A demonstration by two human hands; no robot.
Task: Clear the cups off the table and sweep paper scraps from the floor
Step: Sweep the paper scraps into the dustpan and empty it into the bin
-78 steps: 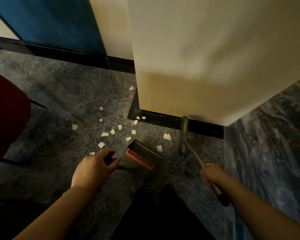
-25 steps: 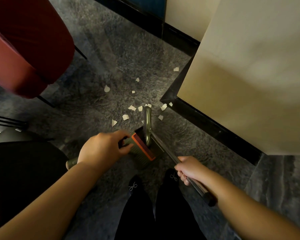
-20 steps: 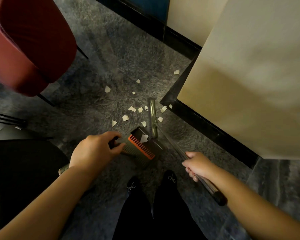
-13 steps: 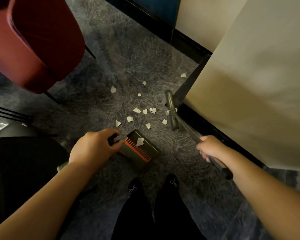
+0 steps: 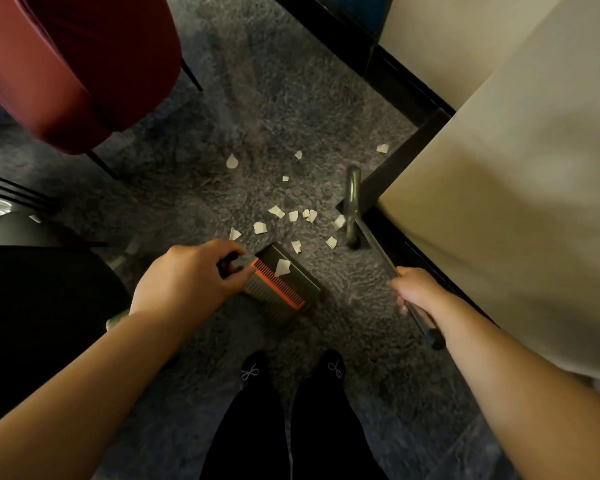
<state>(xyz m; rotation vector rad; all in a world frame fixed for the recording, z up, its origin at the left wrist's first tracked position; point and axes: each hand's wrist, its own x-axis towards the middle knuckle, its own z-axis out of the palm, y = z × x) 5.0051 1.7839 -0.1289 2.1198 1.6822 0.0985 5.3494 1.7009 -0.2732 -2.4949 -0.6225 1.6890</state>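
Now the left hand [image 5: 187, 278] curls round the dark dustpan [image 5: 284, 289] handle, its ribbed orange comb edge showing, one torn scrap [image 5: 282, 267] lying inside. Right hand [image 5: 418, 292] grips the slim metal broom [image 5: 353, 209] shaft, narrow head down on the shaggy grey carpet [image 5: 274, 109]. Ragged pale paper scraps [image 5: 293, 215] lie scattered between pan and broom, beside the cream cabinet [image 5: 516, 168]. Red padded chair [image 5: 73, 64] upper left.

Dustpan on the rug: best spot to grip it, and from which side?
By the handle stub behind the orange comb, from the near-left, as the left hand grips it. The dustpan opens toward the paper scraps, so that side stays clear for the broom.
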